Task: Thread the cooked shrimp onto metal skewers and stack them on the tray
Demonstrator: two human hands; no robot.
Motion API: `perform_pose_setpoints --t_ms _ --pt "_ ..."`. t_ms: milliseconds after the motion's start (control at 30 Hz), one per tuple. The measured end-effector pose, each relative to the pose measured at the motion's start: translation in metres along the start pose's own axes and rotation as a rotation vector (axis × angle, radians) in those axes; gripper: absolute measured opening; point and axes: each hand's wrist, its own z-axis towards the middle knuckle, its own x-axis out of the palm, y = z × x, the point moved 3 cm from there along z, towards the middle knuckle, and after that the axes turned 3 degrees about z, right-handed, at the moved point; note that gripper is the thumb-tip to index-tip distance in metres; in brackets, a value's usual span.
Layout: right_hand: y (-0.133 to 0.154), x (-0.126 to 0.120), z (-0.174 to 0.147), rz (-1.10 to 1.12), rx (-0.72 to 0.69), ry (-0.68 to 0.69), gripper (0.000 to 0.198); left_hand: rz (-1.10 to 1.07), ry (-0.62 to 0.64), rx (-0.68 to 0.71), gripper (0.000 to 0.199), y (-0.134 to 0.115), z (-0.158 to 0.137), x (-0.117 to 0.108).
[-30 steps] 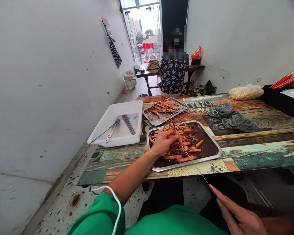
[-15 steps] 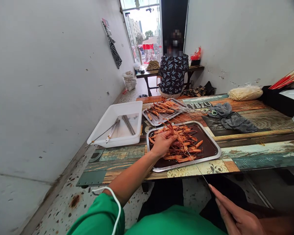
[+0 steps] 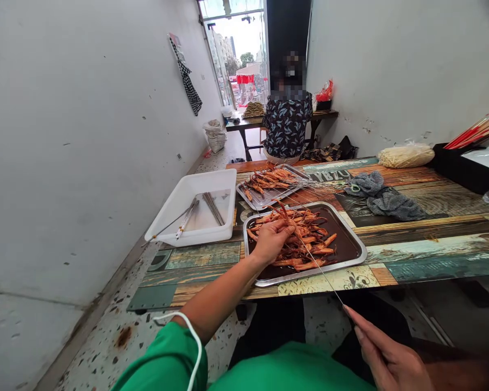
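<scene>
My left hand (image 3: 271, 239) is closed on a reddish-brown piece of meat with thin tails, which looks like a duck tongue (image 3: 287, 217). It is held above the near metal tray (image 3: 352, 247), where many similar duck tongues (image 3: 309, 266) lie in dark sauce. Below the table edge, my right hand (image 3: 385, 345) pinches the near end of a thin metal skewer (image 3: 326, 278). The skewer slants up over the tray rim to the meat in my left hand. Its far tip is hidden there.
Behind stands a second metal tray (image 3: 264, 203) with skewered duck tongues (image 3: 273, 178). A white tub (image 3: 175, 190) with metal skewers (image 3: 212, 208) is at left. Grey cloths (image 3: 395, 203), a bag of sticks (image 3: 405, 156) and a black box (image 3: 468, 165) lie right. A person (image 3: 287, 127) sits beyond.
My right hand has shifted slightly left and up with the skewer. The left hand stays almost in place on the duck tongue.
</scene>
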Motion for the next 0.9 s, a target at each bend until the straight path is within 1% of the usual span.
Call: perform_pose_setpoints --t_ms 100,167,233,300,433,533,600,700,833,900 --pt "-0.005 0.008 -0.001 0.179 0.166 0.069 0.035 -0.014 -0.017 -0.003 0.031 0.001 0.001 0.0" --pt "-0.006 0.013 0.003 0.288 0.282 0.121 0.039 -0.007 -0.026 -0.003 0.031 0.002 0.001 0.0" --pt "-0.004 0.016 0.012 0.329 0.325 0.125 0.047 0.01 -0.01 -0.006 0.031 0.003 0.0 0.002" --pt "0.0 0.017 0.026 0.265 0.28 0.091 0.05 0.025 0.015 -0.011 0.031 0.004 -0.002 0.005" --pt "0.008 0.018 0.049 -0.007 0.07 -0.008 0.039 0.03 0.011 -0.002 0.03 0.002 -0.004 0.006" --pt "0.014 0.018 0.055 -0.12 -0.039 -0.007 0.037 0.043 -0.006 0.016 0.028 -0.001 -0.004 0.003" --pt "0.016 0.018 0.055 -0.151 -0.061 0.023 0.037 0.06 -0.008 0.029 0.027 -0.002 -0.004 0.001" --pt "0.018 0.016 0.055 -0.152 -0.047 0.048 0.037 0.079 0.002 0.034 0.025 -0.002 -0.004 0.001" --pt "0.018 0.017 0.055 -0.137 -0.009 0.024 0.038 0.094 0.004 0.043 0.024 -0.001 -0.004 0.002" --pt "0.018 0.021 0.055 -0.091 0.016 0.0 0.039 0.095 -0.008 0.045 0.024 -0.001 -0.004 0.002"
